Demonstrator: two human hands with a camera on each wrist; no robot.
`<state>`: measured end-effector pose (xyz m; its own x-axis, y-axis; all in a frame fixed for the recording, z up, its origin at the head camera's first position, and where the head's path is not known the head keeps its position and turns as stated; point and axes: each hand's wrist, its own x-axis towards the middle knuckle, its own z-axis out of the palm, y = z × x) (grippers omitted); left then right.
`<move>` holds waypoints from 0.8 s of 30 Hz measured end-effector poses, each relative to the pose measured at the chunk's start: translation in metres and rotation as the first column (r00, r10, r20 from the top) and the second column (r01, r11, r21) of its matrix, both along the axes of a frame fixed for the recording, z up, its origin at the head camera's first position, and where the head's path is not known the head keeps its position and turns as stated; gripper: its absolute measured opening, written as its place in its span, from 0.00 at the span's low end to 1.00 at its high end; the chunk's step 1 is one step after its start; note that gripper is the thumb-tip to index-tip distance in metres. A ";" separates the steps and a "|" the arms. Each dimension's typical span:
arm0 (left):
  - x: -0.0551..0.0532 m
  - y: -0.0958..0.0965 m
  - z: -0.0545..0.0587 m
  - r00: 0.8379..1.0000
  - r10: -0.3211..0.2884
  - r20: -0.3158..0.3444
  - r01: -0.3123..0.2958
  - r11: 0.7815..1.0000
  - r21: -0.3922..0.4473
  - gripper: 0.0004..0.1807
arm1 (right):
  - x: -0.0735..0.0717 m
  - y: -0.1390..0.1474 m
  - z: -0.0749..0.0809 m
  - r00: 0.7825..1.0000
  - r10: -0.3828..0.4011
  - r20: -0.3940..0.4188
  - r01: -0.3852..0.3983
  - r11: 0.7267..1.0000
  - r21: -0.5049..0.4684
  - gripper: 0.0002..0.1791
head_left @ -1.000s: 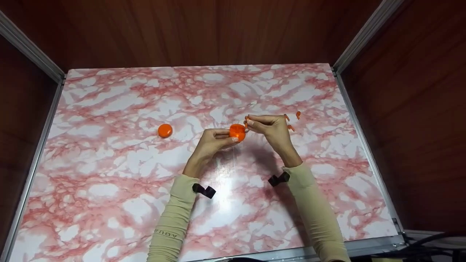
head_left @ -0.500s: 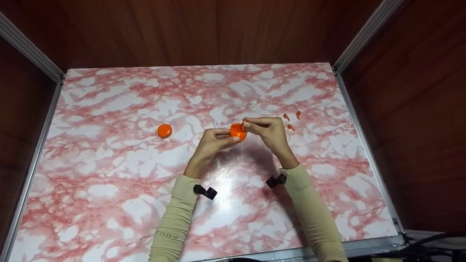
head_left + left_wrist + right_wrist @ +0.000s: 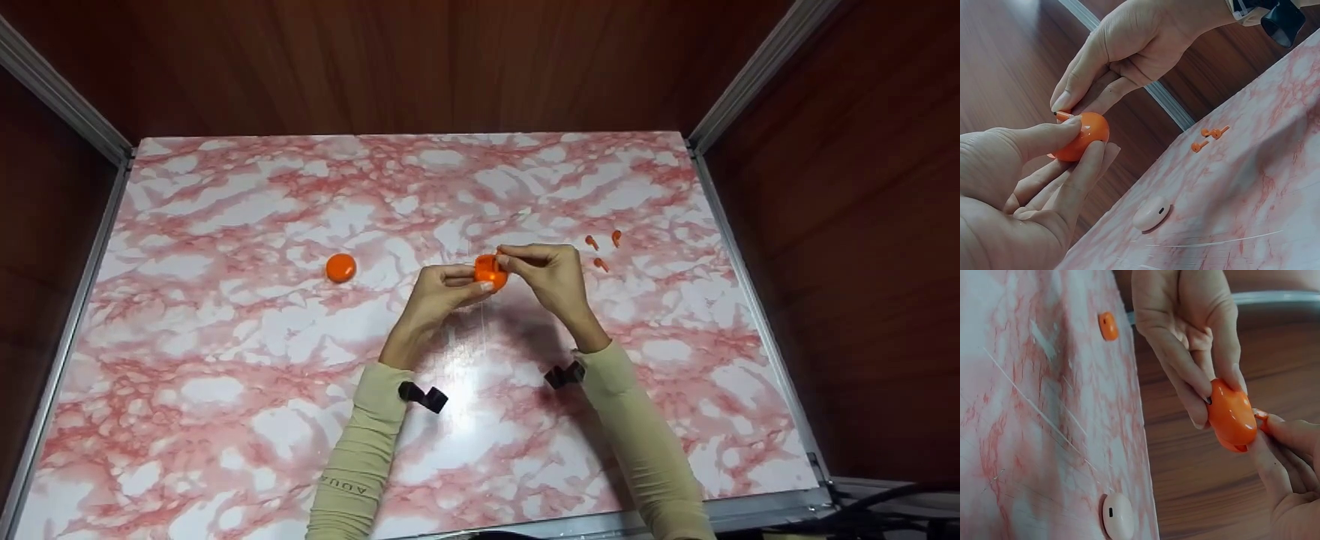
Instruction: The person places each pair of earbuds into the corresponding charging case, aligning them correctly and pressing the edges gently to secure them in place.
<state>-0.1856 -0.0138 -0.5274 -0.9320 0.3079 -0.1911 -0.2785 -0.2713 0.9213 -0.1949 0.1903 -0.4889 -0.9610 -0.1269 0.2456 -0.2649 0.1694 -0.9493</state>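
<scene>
My left hand (image 3: 437, 294) holds an orange earbud charging case (image 3: 491, 282) between thumb and fingers, above the table. The case's lid stands open, with its hollow showing in the head view. At the case's right edge my right hand (image 3: 553, 276) pinches an orange earbud (image 3: 1261, 417) between thumb and index finger. The fingertips cover most of this earbud; its end shows at the case opening in the left wrist view. How deep it sits in the case cannot be made out.
Three loose orange earbuds (image 3: 601, 264) lie to the right on the marbled table (image 3: 225, 450). A second orange case (image 3: 340, 268), closed, rests on the left. Both wrist views show a white case (image 3: 1152, 214) on the table. Wooden walls (image 3: 840, 225) enclose the back and sides.
My right hand has moved left and slightly down, bringing the earbud from beside the case to its opening. My left hand and the case have barely moved.
</scene>
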 end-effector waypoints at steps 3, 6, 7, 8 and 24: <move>0.000 0.000 0.000 1.000 0.005 0.004 -0.005 1.000 0.003 0.20 | 0.001 -0.001 0.000 1.000 -0.022 -0.012 0.022 1.000 0.017 0.09; 0.000 0.001 0.000 1.000 0.011 0.014 -0.011 1.000 0.008 0.20 | 0.001 -0.001 0.000 0.999 -0.035 -0.027 0.035 0.999 0.026 0.10; -0.001 0.000 0.000 1.000 0.013 0.018 -0.014 1.000 0.008 0.20 | 0.001 -0.002 0.000 0.999 -0.038 -0.030 0.038 0.999 0.029 0.10; -0.001 0.000 0.000 1.000 0.016 0.021 -0.016 1.000 0.008 0.20 | 0.001 -0.002 0.000 0.999 -0.041 -0.032 0.042 0.999 0.029 0.10; -0.001 -0.001 -0.002 1.000 0.009 0.018 -0.009 1.000 0.008 0.20 | 0.002 -0.004 0.000 0.997 -0.060 -0.048 0.065 0.991 0.119 0.10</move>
